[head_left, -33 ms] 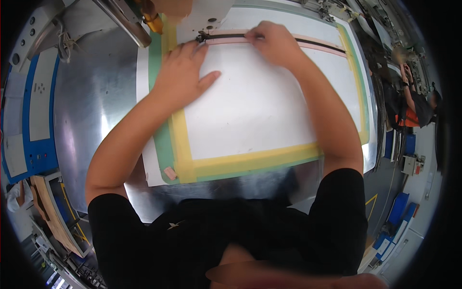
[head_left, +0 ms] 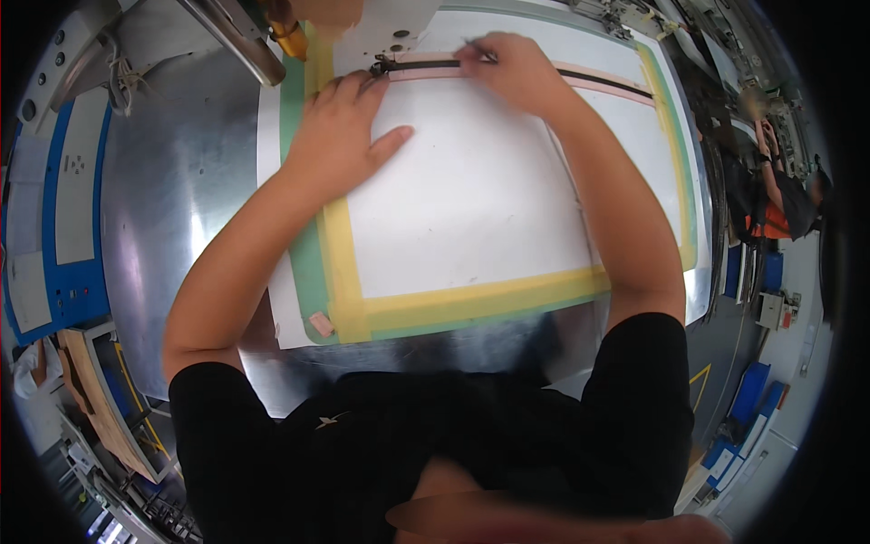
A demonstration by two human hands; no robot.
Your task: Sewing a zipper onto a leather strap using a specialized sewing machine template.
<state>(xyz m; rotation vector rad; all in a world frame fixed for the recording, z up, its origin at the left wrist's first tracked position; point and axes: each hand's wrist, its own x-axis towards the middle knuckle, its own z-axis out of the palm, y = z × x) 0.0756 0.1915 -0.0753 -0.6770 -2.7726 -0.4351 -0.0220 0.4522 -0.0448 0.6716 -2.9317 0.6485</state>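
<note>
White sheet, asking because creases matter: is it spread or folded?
Spread: the white sheet lies flat beneath the left hand, its yellow border visible along the left, near and right sides.

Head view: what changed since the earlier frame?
The bare right hand shifted slightly away from the body; the slim dark tool in its grip now shows more clearly. Nothing visibly taken or let go. The bare left hand and the long black strip with pink edges look about the same.

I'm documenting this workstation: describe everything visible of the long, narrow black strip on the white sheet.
Apparently fabric, the long, narrow black strip lies between pale pink bands across the far part of the white sheet. Its left end reaches a dark machine part; the bare right hand hides its middle, contact unclear.
</note>
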